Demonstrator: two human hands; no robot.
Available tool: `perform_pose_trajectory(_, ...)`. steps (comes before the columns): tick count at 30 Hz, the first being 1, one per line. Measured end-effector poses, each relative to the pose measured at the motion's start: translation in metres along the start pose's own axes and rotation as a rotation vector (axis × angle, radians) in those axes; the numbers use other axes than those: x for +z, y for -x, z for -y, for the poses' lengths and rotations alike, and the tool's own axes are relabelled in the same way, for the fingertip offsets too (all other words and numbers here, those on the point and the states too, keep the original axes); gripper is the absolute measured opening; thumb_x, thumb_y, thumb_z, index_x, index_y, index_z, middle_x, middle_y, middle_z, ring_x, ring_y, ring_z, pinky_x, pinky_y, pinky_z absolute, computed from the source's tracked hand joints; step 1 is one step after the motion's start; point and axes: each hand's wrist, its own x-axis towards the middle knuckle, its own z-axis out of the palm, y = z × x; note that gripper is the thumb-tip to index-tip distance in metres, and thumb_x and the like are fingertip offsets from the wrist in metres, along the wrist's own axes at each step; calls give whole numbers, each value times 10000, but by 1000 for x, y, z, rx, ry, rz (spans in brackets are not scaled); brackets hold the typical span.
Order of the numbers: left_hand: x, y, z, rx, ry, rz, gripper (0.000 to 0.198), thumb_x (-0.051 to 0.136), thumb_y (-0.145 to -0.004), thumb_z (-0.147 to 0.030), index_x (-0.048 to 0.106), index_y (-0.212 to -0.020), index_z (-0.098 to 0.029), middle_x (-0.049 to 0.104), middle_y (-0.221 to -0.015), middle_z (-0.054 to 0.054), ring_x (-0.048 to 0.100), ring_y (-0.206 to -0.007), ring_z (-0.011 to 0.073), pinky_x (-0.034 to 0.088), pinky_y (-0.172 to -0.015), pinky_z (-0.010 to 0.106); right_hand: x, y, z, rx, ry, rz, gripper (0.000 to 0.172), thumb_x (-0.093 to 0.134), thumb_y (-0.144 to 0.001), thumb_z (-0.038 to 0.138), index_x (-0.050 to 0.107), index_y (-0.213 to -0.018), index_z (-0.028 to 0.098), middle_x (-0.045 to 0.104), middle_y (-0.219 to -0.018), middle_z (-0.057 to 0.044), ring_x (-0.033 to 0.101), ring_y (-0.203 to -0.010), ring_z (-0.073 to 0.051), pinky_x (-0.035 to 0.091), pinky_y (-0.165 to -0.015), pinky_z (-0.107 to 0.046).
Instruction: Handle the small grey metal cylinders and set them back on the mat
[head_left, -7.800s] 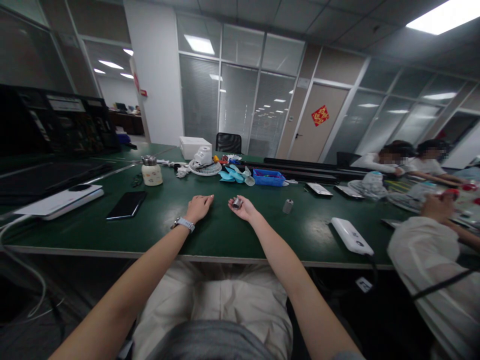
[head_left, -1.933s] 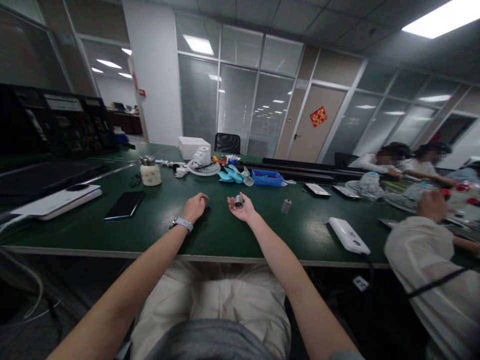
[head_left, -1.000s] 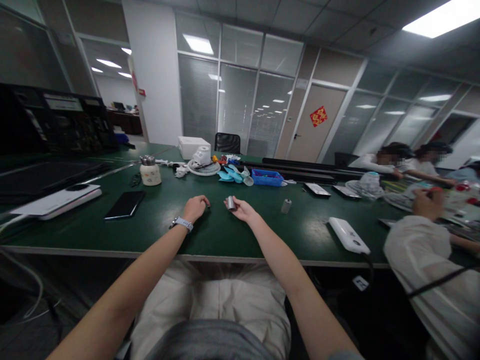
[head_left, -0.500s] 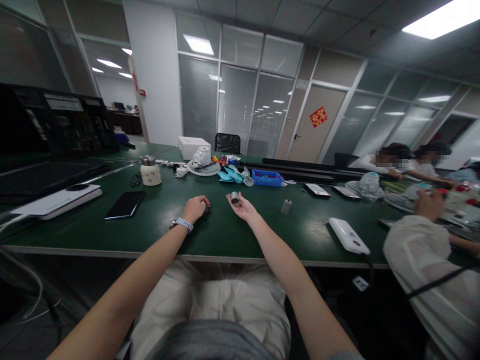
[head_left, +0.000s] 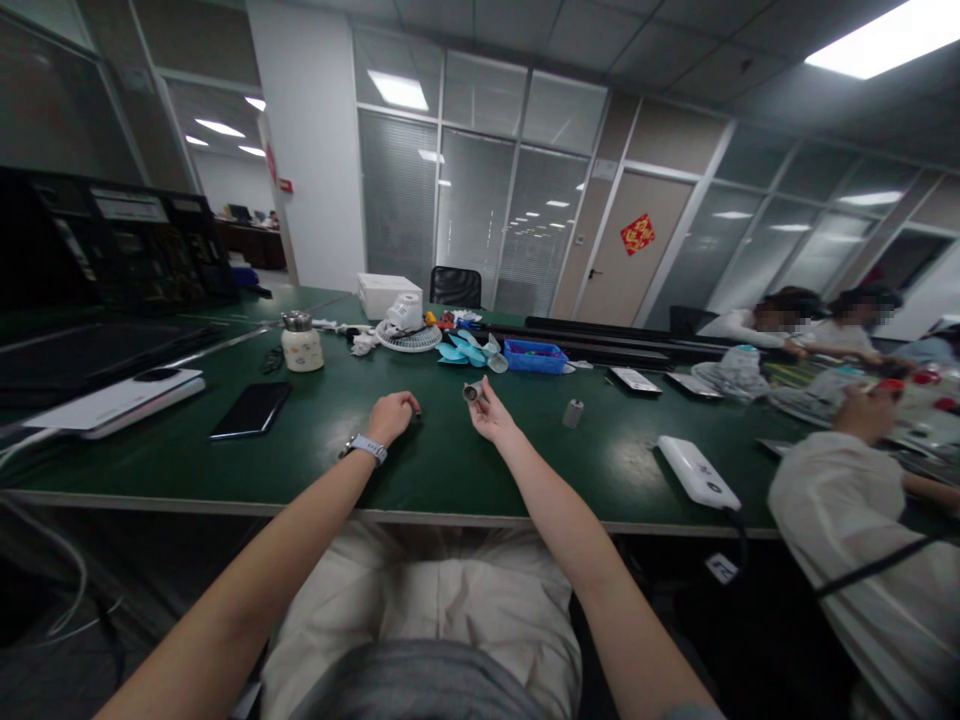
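Open-plan office under a grey tiled ceiling (head_left: pixel 675 50). Lit panel (head_left: pixel 885 40) in the upper right corner, another (head_left: pixel 397 88) above centre. White pillar (head_left: pixel 315 150) left of centre. Beside it, glass partitions (head_left: pixel 480 210) with lowered blinds and mirrored ceiling lights. Beige door (head_left: pixel 622 265) right of centre, with a red diamond decoration (head_left: pixel 638 233). Long green tabletop (head_left: pixel 225 450) across the middle of the frame. Black chair back (head_left: pixel 457 286) just beyond its far edge. Dark racks (head_left: pixel 112 240) along the left. Brighter room with desks (head_left: pixel 240 215) far behind them.
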Motion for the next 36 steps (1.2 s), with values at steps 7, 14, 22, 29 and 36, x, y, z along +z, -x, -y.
perform_pose_trajectory(7, 0, 0, -1, -19, 7, 9, 356, 368, -758, -196, 723, -791, -215, 698, -828, 46, 605, -778, 193, 433, -670, 263, -7, -8, -8, -247, 374, 58, 224, 723, -753, 165, 654, -966, 168, 712, -884, -15, 677, -890, -114, 560, -804, -199)
perform_pose_trajectory(14, 0, 1, 0, 6, 7, -8, 355, 369, -764, -189, 723, -780, -216, 704, -828, 44, 612, -785, 196, 443, -690, 267, -21, -7, -17, -850, 1271, 155, 463, 846, -524, 199, 720, -968, 161, 680, -983, -66, 665, -873, -179, 530, -861, -306)
perform_pose_trajectory(22, 1, 0, 0, 6, -11, -6, 350, 376, -764, -186, 723, -789, -216, 710, -831, 41, 616, -792, 184, 446, -711, 252, -26, -12, -16, -1035, 1528, 238, 405, 808, -613, 264, 721, -1006, 221, 644, -979, -41, 638, -874, -166, 527, -825, -286)
perform_pose_trajectory(29, -1, 1, -2, 8, -4, 1, 344, 373, -755, -195, 715, -774, -226, 703, -835, 44, 609, -794, 195, 443, -702, 266, -24, -6, -12, -950, 1578, 128, 413, 771, -661, 295, 699, -1059, 213, 683, -987, -50, 650, -853, -162, 524, -811, -283)
perform_pose_trajectory(36, 1, 0, 1, 3, -8, 3, 347, 375, -759, -197, 719, -793, -229, 702, -839, 39, 611, -790, 187, 449, -709, 259, -24, -2, -8, -855, 1621, 59, 415, 731, -716, 302, 671, -1123, 248, 706, -1012, -33, 651, -922, -168, 508, -867, -306)
